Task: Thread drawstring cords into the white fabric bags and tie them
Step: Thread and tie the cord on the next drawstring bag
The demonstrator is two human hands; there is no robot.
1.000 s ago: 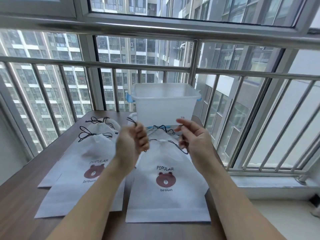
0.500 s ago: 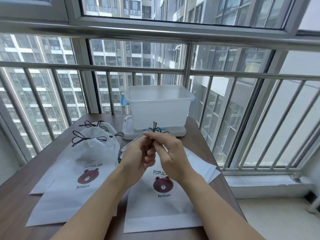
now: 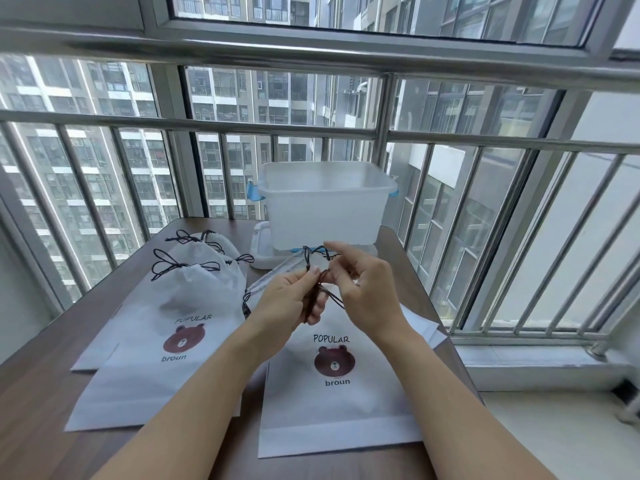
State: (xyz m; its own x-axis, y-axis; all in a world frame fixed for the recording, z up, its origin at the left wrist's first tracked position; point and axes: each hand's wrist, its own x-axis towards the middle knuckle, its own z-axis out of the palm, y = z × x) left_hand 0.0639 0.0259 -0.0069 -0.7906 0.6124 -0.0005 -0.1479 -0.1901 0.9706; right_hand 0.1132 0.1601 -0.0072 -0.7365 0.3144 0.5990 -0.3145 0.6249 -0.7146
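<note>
Hidden from you: the top of the near bag (image 3: 332, 403), behind your left hand (image 3: 289, 299) and right hand (image 3: 367, 289). Cord (image 3: 320, 289): knot too fine and tangled to tell. Rear bags (image 3: 207, 244): mostly covered by the front left bag (image 3: 166, 306). Tub lid (image 3: 263, 251): largely under the tub (image 3: 325, 209). Surface (image 3: 41, 410): cut off at the bottom edge.

Both hands, left (image 3: 290, 299) and right (image 3: 360, 285), pinched a dark cord (image 3: 313, 287) above a white bag (image 3: 334, 386); tied bags (image 3: 166, 327) lay at nine o'clock, a bin (image 3: 325, 206) at twelve.
</note>
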